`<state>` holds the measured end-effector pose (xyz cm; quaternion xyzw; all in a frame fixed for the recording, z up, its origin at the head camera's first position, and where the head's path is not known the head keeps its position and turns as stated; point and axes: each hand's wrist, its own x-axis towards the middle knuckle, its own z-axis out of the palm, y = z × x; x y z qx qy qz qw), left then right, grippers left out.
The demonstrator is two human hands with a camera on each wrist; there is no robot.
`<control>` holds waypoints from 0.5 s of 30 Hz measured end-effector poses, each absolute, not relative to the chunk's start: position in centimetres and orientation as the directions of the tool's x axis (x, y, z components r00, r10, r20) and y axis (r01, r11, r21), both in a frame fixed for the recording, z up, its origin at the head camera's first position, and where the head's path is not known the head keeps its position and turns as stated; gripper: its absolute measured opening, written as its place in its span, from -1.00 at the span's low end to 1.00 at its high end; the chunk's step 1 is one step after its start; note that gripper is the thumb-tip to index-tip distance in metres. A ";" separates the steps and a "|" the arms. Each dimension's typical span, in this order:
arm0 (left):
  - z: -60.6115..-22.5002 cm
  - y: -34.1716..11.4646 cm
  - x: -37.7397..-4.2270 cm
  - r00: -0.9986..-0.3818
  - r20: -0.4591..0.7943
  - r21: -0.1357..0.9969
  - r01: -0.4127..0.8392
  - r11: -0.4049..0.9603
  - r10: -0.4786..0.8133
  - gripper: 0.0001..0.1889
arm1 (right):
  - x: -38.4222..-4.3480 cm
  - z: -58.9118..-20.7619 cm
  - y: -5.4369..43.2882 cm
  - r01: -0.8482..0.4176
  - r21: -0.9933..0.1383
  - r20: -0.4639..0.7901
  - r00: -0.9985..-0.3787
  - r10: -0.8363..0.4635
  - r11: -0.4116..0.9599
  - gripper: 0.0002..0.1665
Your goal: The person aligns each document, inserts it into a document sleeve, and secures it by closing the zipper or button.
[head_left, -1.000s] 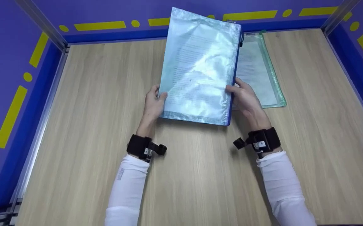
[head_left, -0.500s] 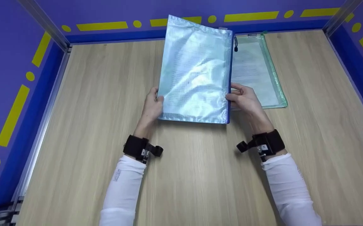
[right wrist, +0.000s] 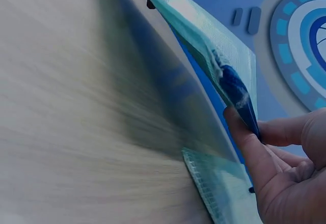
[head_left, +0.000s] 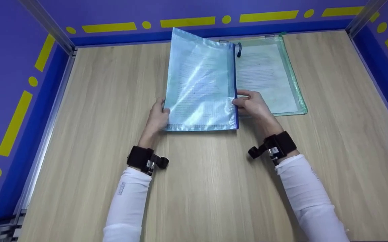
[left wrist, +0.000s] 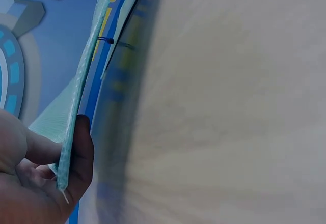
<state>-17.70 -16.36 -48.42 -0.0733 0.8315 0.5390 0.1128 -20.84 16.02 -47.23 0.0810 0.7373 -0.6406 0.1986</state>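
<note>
A clear zip document pouch (head_left: 199, 84) with a blue zip edge and printed paper inside is held above the table, its far end tilted up. My left hand (head_left: 157, 116) pinches its left edge near the lower corner, thumb on top. On the other side my right hand (head_left: 252, 106) pinches the blue zip edge (right wrist: 237, 94) between thumb and fingers. In the left wrist view the pouch (left wrist: 76, 96) shows edge-on, raised off the surface. A dark zip pull (head_left: 239, 50) hangs at its upper right corner.
A green-edged zip pouch (head_left: 264, 77) with printed paper lies on the wooden table (head_left: 200, 188) at the back right, partly covered by the held pouch. Blue-purple panels (head_left: 123, 13) with yellow marks border the table at the back and sides.
Both hands have carried the blue-edged pouch left and its far end has come down toward the table. More of the green-edged pouch now shows.
</note>
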 end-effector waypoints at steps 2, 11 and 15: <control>-48.6 -16.6 -17.7 -0.960 -0.281 0.868 -0.255 0.425 -0.003 -0.49 | -21.1 -47.5 15.6 0.388 -0.907 -0.410 -0.903 -0.128 0.167 -0.36; -48.7 -17.6 -17.7 -0.947 -0.317 0.832 -0.306 0.463 -0.056 -0.48 | -21.9 -48.0 13.9 0.368 -0.887 -0.412 -0.904 -0.116 0.277 -0.33; -48.9 -17.9 -17.6 -0.947 -0.310 0.821 -0.311 0.478 -0.082 -0.48 | -22.1 -48.1 13.2 0.381 -0.873 -0.428 -0.898 -0.104 0.306 -0.30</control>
